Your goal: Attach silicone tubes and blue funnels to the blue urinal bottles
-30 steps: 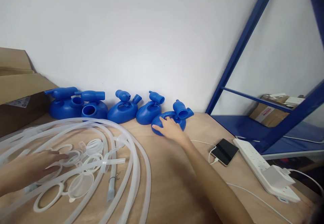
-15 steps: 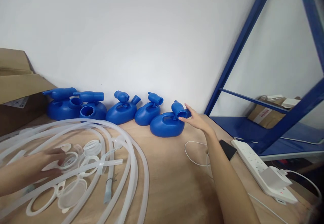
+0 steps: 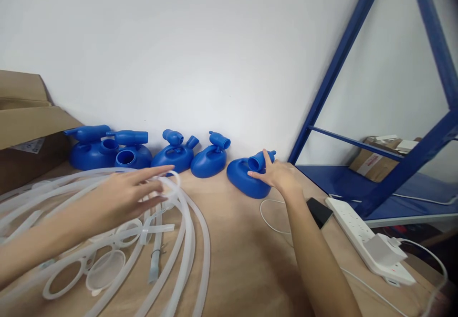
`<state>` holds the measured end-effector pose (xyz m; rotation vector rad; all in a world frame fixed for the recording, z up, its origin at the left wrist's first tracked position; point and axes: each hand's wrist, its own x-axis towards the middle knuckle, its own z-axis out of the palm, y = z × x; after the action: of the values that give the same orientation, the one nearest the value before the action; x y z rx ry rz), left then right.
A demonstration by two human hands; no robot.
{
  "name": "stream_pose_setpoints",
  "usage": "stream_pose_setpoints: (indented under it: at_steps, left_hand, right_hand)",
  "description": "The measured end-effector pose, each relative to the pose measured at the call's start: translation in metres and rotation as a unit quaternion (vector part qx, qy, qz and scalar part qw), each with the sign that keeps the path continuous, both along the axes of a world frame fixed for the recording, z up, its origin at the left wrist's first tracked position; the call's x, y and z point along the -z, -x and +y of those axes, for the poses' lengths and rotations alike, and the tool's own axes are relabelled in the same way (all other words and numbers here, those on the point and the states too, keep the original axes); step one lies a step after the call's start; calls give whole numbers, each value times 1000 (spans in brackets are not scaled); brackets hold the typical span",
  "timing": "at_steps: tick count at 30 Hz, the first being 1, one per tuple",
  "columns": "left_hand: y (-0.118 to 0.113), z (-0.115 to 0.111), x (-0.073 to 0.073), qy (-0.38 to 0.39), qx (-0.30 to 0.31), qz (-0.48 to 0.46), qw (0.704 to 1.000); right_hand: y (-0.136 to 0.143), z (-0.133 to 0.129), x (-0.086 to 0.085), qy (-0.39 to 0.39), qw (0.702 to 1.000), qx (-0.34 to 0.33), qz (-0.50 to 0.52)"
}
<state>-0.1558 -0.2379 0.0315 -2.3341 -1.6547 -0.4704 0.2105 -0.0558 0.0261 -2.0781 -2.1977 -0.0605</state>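
Note:
My right hand (image 3: pixel 275 174) is closed around the upper end of a blue plastic urinal bottle (image 3: pixel 246 183), thumb and fingers by the blue spout piece (image 3: pixel 258 162) on top. The bottle rests on the table, and the spout piece's wide mouth faces me. On the left, my left hand (image 3: pixel 138 195) is held above the coiled clear tubing (image 3: pixel 200 240), a translucent plastic cap with a ring (image 3: pixel 171 185) at its fingertips. Motion blurs that cap, and part of it is hidden. Beneath the hand lie more translucent ringed caps (image 3: pixel 106 270).
Several more blue urinal bottles (image 3: pixel 209 164) line the wall, each with a spout piece on top. An open cardboard box (image 3: pixel 32 164) stands at the left. To the right are a black phone (image 3: pixel 319 212), a white power strip (image 3: pixel 352 228) with a plugged-in charger, cables, and a blue metal rack (image 3: pixel 322 95).
My left hand has risen from the pile of caps and moved right, with a cap at its fingers. The bottle at my right hand has turned and shifted slightly right.

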Motion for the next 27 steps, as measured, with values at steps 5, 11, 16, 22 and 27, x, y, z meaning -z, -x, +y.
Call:
stream_pose_setpoints:
  at_steps: [5,11,16,22,27]
  left_hand:
    - [-87,37,14,-42,174,17,984]
    - [-147,130,54,45,162,-372,913]
    - [-166,190,81,91,159,-479,859]
    - [-177,205,91,126,182,-552,804]
    - [-177,196,83,104,177,-561,802]
  right_hand:
    - [3,-18,-17,-2,993,-118,-5]
    - [-25,2,-16,-96,966,-223,93]
    - [-44,42,18,-36,942,-242,229]
    - [-48,58,35,-27,905,-263,332]
    - [-47,56,32,-19,898,-273,346]
